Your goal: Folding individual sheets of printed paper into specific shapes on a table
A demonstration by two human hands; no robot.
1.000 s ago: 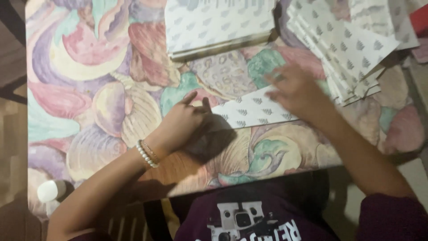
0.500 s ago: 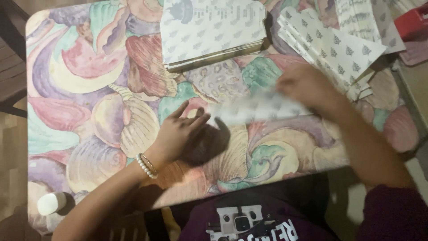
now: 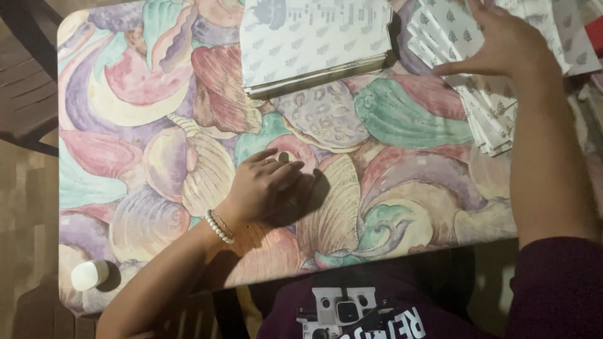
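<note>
- Paper bags point(image 3: 496, 94), white with small grey leaf prints, lie fanned in a flat overlapping pile at the upper right of the frame, on the table point(image 3: 402, 182).
- The right hand point(image 3: 502, 44) rests directly on top of this pile, fingers spread and palm down, thumb pointing to the left. It presses flat and does not close around anything.
- The long axis of the pile runs diagonally, from the upper middle down toward the right edge of the frame, so the loose ends of the bags lie below the right hand, toward the person.
- The left hand point(image 3: 267, 188) lies well apart from the pile, at the centre of the frame, palm down on the painted table with fingers loosely together, holding nothing.
- A second, neat stack of the same printed paper point(image 3: 314, 44) sits at the upper middle, between both hands but nearer to the right one.
- A small white cylinder point(image 3: 89, 275) stands at the lower left corner of the table.
</note>
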